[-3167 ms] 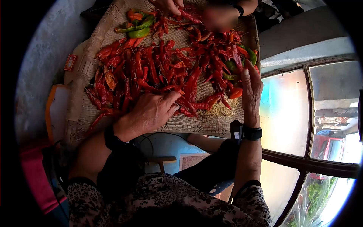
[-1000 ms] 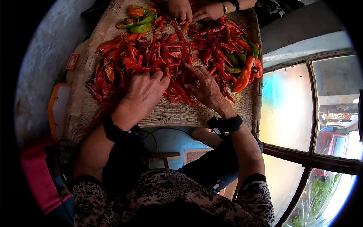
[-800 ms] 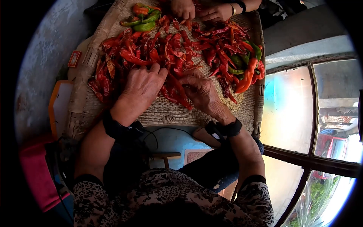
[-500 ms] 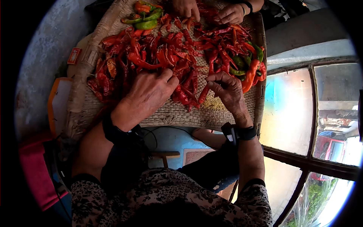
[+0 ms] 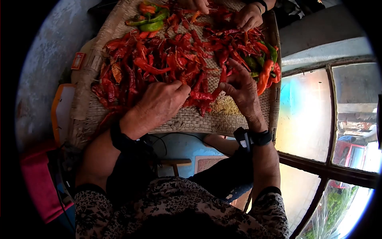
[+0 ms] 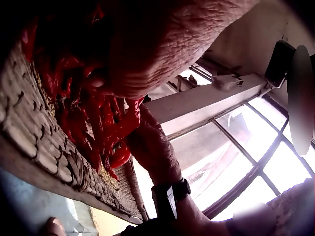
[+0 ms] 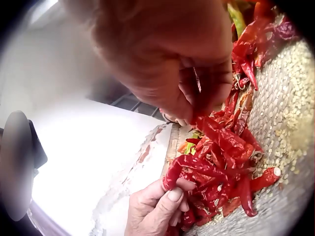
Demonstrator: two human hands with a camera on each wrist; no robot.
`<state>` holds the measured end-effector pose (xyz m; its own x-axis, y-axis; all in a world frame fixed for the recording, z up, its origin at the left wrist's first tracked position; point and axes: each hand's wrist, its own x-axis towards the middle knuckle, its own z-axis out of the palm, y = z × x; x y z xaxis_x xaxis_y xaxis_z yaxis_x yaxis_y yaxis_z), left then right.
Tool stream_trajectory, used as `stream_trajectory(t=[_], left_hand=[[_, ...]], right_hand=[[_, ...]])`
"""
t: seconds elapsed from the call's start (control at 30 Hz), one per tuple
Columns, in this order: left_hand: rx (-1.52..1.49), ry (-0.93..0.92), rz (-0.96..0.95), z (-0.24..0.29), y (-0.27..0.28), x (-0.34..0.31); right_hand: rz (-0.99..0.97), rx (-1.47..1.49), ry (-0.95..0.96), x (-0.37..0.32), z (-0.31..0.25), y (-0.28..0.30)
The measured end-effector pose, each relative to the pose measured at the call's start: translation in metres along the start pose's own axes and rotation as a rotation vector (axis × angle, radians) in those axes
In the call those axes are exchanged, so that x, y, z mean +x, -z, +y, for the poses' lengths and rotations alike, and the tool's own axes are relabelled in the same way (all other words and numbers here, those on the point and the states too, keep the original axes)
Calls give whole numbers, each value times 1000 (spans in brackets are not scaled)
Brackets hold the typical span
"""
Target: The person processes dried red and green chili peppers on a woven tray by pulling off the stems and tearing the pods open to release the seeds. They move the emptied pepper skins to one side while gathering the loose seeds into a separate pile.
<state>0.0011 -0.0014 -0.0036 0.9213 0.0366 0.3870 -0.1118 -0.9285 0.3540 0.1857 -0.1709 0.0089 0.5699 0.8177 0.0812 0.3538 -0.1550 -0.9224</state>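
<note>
A woven tray (image 5: 179, 126) carries a heap of wrinkled dried red chili peppers (image 5: 151, 63). My left hand (image 5: 161, 101) is low at the heap's front edge. In the right wrist view its thumb and fingers pinch a curved red chili pepper (image 7: 194, 164). My right hand (image 5: 242, 91) is to the right, above a patch of loose pale seeds (image 5: 225, 106). Its thumb and fingertips pinch the end of a red chili pepper (image 5: 217, 92), whose tip is hidden by the fingers. In the left wrist view the right hand (image 6: 155, 147) shows behind the red peppers.
Green and orange peppers (image 5: 151, 20) lie at the tray's back left, with more, including an orange-red one (image 5: 264, 77), along its right edge. Another person's hands (image 5: 250, 18) work at the far side. A paned window (image 5: 302, 115) stands close on the right.
My right hand came from the right edge to the middle, then moved back rightward with a chili pepper. The left hand has shifted slightly down. The other person's hands have moved apart.
</note>
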Motion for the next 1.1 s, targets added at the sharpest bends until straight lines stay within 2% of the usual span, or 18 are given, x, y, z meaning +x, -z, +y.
stream_trajectory(t=[0.07,0.17,0.27,0.33,0.43,0.47,0.53,0.57,0.63,0.67,0.7,0.73,0.77,0.9,0.97,1.0,1.07,1.1], left_hand=[[-34,57,-59,0,-3,-1],[-33,48,-110,1,-2,-1],[-3,44,-81,1,-7,-2],[-5,35,-72,2,-7,-2],[-3,-4,-59,4,-6,-2],[4,-38,-51,4,-6,-2],[13,-41,-56,4,-8,-3],[23,-46,-60,5,-9,-4],[7,-33,-61,4,-10,-3],[-8,-21,-62,4,-10,-2],[-4,-23,-65,3,-10,-1],[-15,-12,-63,2,-11,-2],[-27,-3,-62,3,-11,-2],[-33,54,-176,7,-5,-2],[-134,87,-20,9,-6,-1],[-133,88,-19,9,-5,-1],[-126,124,1,8,-5,-1],[-126,125,2,8,-4,-1]], right_hand=[[23,-24,28,2,0,-1],[-6,75,-121,1,-3,-2],[-14,214,-110,1,-2,-2],[-40,390,-227,2,-3,1],[-2,193,-260,6,-11,14],[2,341,-195,10,-7,24],[337,755,-70,17,-11,36],[336,753,-73,15,-7,40],[369,685,-28,13,3,45],[338,291,-109,4,-14,28],[-171,-51,-12,-10,-18,8],[-323,-337,85,-15,-26,-2],[-319,-338,195,-20,-27,-14],[-424,-325,106,-22,-29,-18],[-446,-224,-77,-17,-28,-3],[-445,-265,-61,-13,-25,9],[-331,-227,-223,0,-26,37],[-332,-228,-223,0,-25,37]])
